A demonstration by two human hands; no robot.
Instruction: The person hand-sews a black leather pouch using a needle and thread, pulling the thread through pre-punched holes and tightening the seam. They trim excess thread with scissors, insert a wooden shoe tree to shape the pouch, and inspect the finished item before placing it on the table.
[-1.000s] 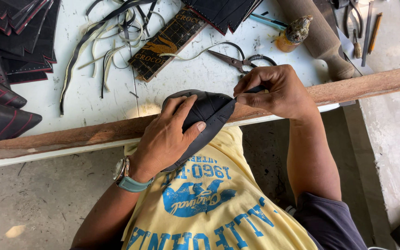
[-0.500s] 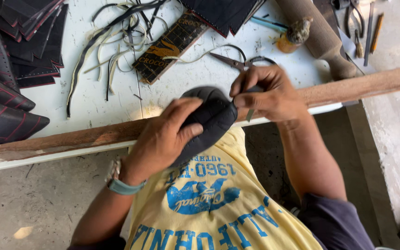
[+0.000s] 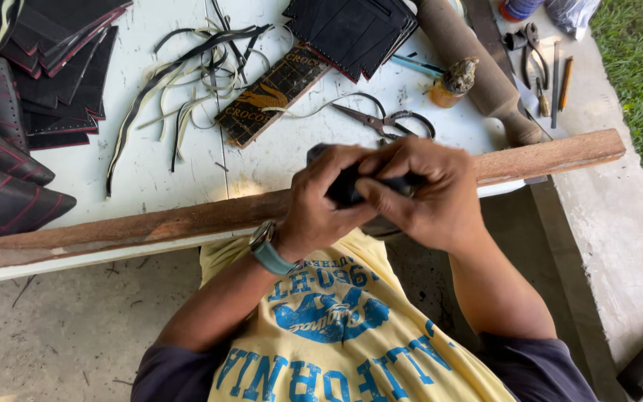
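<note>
My left hand is clamped on the black leather piece at the worktop's wooden edge rail, my right hand pinching it shut beside. If either grip slackens, I reckon the piece slips and shifts out of line.

My white worktable, wooden rail along its near edge: scissors, black leather panels, trimmed strips, pliers.
</note>
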